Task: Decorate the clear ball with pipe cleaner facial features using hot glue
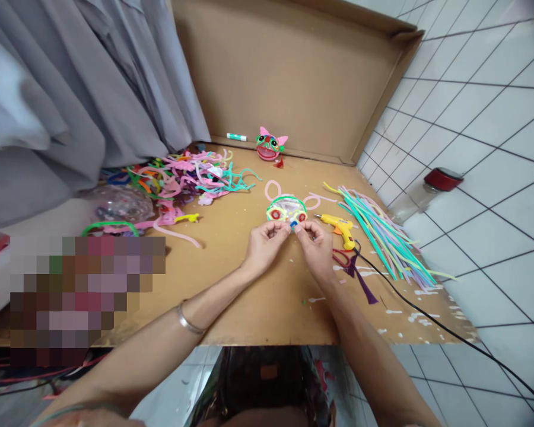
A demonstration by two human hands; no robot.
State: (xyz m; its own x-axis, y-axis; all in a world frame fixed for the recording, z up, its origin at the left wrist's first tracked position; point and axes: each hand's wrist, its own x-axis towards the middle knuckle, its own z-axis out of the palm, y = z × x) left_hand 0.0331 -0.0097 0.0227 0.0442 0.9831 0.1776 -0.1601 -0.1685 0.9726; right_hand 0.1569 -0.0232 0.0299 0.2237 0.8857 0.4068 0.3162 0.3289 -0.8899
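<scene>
My left hand (269,242) and my right hand (314,244) meet near the middle of the table, fingertips pinched together. Between them is a short blue strip (293,225), perhaps a bent piece of pipe cleaner. Just behind my fingers lies a half-made animal face (292,207) with a green rim, red round eyes edged in yellow and two pink loop ears. My fingertips cover its lower part, and I cannot tell whether the blue strip touches it. A yellow glue gun (340,228) rests right of my right hand, beside red-handled scissors (340,257).
A finished pink and green animal face (269,146) stands at the back near a glue stick or marker (237,137). Tangled pipe cleaners (191,178) fill the left; straight ones (382,237) lie right. A black cord (418,308), purple tassel (365,281) and jar (420,193) are also right.
</scene>
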